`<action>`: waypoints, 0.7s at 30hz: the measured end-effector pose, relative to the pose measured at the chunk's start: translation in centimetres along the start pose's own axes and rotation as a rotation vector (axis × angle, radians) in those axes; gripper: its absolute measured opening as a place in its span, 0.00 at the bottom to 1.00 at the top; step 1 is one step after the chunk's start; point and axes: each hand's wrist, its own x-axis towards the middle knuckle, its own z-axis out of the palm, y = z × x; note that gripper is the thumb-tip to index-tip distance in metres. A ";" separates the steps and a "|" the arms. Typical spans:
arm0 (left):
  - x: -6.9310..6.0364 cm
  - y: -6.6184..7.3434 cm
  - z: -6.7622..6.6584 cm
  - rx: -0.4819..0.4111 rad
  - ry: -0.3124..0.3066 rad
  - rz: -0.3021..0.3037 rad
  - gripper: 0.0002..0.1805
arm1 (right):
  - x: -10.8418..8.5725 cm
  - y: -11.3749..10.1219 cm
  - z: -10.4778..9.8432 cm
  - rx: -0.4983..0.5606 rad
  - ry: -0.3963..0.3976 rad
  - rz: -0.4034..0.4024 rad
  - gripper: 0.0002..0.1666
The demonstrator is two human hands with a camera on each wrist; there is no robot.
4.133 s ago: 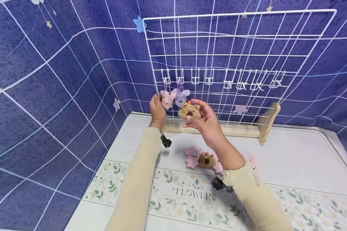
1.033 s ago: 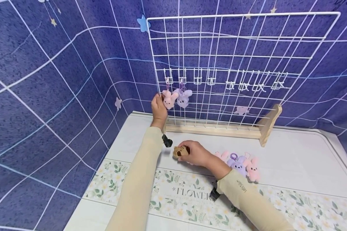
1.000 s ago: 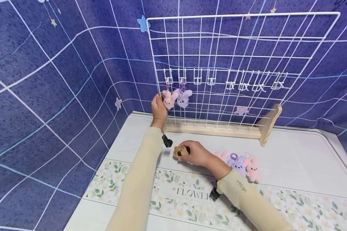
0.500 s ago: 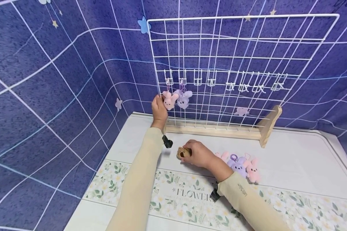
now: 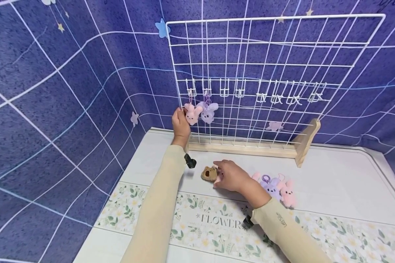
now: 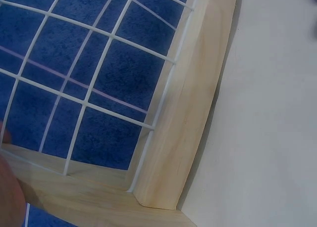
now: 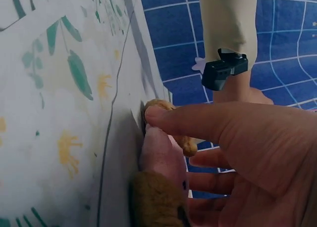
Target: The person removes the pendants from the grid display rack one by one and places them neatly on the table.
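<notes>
At the left side of the white wire rack [image 5: 250, 65], the left hand [image 5: 181, 125] grips the frame; part of it shows beside the wood [image 6: 178, 118] in the left wrist view. A pink bunny plush [image 5: 191, 115] and a purple one [image 5: 207, 114] hang beside this hand. Over the tabletop, the right hand [image 5: 233, 176] has its thumb and fingers spread at a brown bear plush [image 5: 209, 174]. In the right wrist view, the thumb touches a brown plush [image 7: 157, 105]; a pink plush [image 7: 161, 155] and another brown one [image 7: 156, 200] lie near the palm, partly hidden.
Several white hooks [image 5: 239, 92] line the rack, which stands on a wooden base [image 5: 240, 148]. Right of the right hand lie a purple bunny [image 5: 271, 187] and a pink bunny [image 5: 288, 194], with more pink plush behind the wrist. Blue patterned cloth [image 5: 85, 95] surrounds the table.
The brown bear, carried down from the rack, now lies on the table. The right hand has loosened its fingers and shifted slightly right. The left hand stays on the rack.
</notes>
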 end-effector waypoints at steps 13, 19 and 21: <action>0.0 0.0 0.1 0.010 -0.004 -0.009 0.20 | -0.6 0.9 -0.7 0.150 -0.100 -0.083 0.41; 0.0 0.0 0.1 0.012 0.013 0.009 0.20 | -0.2 0.5 0.2 0.119 -0.030 -0.080 0.28; -0.1 0.0 0.1 0.003 0.019 0.008 0.20 | 0.1 0.2 0.7 0.078 0.005 -0.073 0.30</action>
